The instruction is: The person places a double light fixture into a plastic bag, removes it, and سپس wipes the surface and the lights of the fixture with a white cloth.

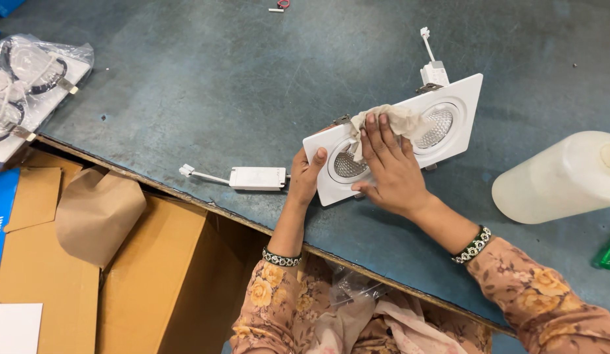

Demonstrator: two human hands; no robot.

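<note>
A white twin downlight fixture [463,98] with two round reflector lamps lies tilted on the grey-blue table [239,85]. My left hand [306,176] grips its left end, thumb on the white face. My right hand [391,167] presses a beige cloth [398,119] flat against the fixture between the two lamps. A small white driver box [256,177] with a short lead lies just left of my left hand. Another white box [434,71] with a lead sits behind the fixture's far edge.
A white plastic jug [559,178] lies at the right, a green object [608,254] below it. A bagged fixture [29,85] sits at the far left. Open cardboard boxes [147,275] stand below the table's near edge. A plastic bag rests on my lap.
</note>
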